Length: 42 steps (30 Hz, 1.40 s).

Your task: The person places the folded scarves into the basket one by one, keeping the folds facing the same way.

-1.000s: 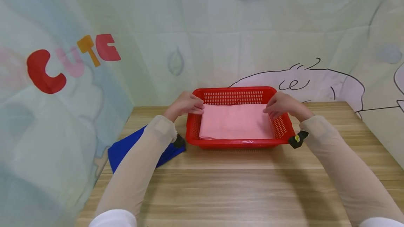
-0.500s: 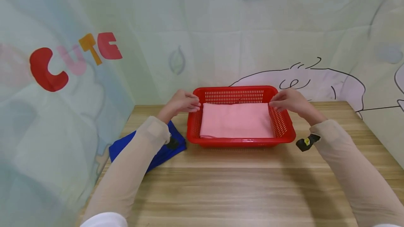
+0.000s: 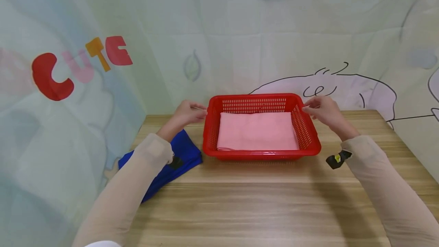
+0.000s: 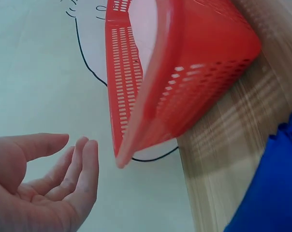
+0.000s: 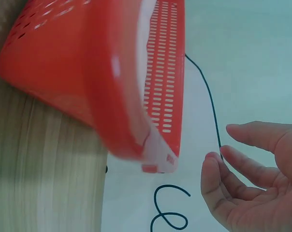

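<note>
A red plastic basket (image 3: 262, 155) with slotted walls stands on the wooden table, and a folded pink cloth (image 3: 257, 130) lies flat inside it. My left hand (image 3: 190, 113) is just outside the basket's left rim, its fingertips close to the edge. In the left wrist view that hand's fingers (image 4: 90, 164) are loosely bent, with a gap to the thumb and nothing between them. Beyond the right rim, my right hand (image 3: 322, 111) hovers in a similar pose. The right wrist view shows its fingers (image 5: 211, 179) apart from the basket and holding nothing.
A blue folded cloth (image 3: 185, 151) lies on the table (image 3: 240, 209) left of the basket, partly under my left forearm. Behind the table hangs a printed curtain (image 3: 229, 60), with another on the left side bearing coloured letters.
Both hands have moved outward from the pink cloth's side edges, over the rims, to outside the basket. The basket and pink cloth have stayed in place.
</note>
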### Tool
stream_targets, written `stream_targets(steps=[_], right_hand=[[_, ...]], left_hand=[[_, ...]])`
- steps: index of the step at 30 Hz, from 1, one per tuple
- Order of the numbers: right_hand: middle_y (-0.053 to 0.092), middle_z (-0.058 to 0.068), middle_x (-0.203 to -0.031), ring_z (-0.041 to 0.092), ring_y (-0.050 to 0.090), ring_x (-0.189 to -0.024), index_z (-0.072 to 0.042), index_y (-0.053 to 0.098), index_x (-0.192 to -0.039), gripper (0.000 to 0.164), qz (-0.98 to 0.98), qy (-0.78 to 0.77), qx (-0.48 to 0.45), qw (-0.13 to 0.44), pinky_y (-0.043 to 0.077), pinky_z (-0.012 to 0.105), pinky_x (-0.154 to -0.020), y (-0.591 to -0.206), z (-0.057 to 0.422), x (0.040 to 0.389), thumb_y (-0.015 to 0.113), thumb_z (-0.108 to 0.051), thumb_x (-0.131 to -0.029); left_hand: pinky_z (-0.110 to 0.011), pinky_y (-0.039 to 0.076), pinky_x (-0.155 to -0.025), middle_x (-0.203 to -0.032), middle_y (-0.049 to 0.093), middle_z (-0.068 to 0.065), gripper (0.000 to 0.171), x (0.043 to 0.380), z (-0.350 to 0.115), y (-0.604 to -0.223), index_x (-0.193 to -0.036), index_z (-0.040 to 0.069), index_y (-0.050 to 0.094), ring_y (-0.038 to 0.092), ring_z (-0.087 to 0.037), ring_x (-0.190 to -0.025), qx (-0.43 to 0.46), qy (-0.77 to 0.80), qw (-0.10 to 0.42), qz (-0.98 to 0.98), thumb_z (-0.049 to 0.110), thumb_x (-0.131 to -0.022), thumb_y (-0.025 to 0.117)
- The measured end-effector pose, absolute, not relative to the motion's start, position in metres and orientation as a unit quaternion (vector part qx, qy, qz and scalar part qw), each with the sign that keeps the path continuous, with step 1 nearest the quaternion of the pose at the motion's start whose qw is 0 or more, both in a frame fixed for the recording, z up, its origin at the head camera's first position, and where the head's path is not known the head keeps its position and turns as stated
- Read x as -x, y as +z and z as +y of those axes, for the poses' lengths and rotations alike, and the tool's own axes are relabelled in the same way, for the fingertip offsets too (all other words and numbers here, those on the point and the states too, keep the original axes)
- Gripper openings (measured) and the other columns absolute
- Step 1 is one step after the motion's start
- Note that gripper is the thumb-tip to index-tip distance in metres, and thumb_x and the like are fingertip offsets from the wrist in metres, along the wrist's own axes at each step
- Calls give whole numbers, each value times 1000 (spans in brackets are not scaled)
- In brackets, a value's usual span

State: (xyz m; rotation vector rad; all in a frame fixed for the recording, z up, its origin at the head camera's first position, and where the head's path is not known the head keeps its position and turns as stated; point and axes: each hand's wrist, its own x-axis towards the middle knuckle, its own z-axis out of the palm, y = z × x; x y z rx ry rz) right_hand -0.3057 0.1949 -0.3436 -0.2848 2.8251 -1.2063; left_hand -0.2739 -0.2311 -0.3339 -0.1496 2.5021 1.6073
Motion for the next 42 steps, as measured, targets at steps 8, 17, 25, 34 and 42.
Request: stream_targets(steps=[8, 17, 25, 34, 42], right_hand=[[57, 28, -121, 42, 57, -104, 9, 52, -129, 41, 917, -392, 69, 33, 56, 46, -87, -355, 197, 303, 62, -16, -99], [55, 31, -123, 45, 57, -107, 10, 49, -130, 40, 918, -389, 62, 35, 53, 54, -90, -364, 200, 300, 61, -12, -99], [50, 32, -127, 44, 59, -105, 10, 37, -140, 54, 913, -399, 55, 65, 55, 51, -88, -373, 203, 302, 61, -15, -99], [52, 33, -125, 45, 60, -105, 14, 39, -142, 51, 913, -396, 69, 72, 56, 49, -84, -380, 204, 303, 57, -10, -101], [54, 33, -121, 43, 63, -100, 15, 39, -142, 49, 910, -401, 81, 69, 58, 45, -80, -381, 203, 304, 56, -7, -101]], left_hand=[[-38, 52, -95, -127, 58, -32, 41, 264, -251, -346, -133, -12, 54, 60, -40, -114, 24, 533, 72, 843, 10, -100, 60], [-44, 50, -98, -126, 60, -30, 37, 256, -270, -364, -130, -15, 54, 61, -36, -112, -17, 507, 66, 859, 8, -101, 58], [-42, 52, -94, -119, 65, -26, 35, 245, -275, -382, -127, -12, 58, 62, -35, -109, -11, 466, 81, 881, 8, -98, 63], [-45, 50, -97, -113, 66, -26, 35, 234, -275, -402, -123, -14, 59, 62, -36, -104, -22, 423, 99, 900, 6, -95, 66], [-45, 50, -96, -115, 65, -26, 37, 229, -274, -416, -122, -12, 61, 60, -36, -108, -44, 391, 111, 912, 6, -92, 70]])
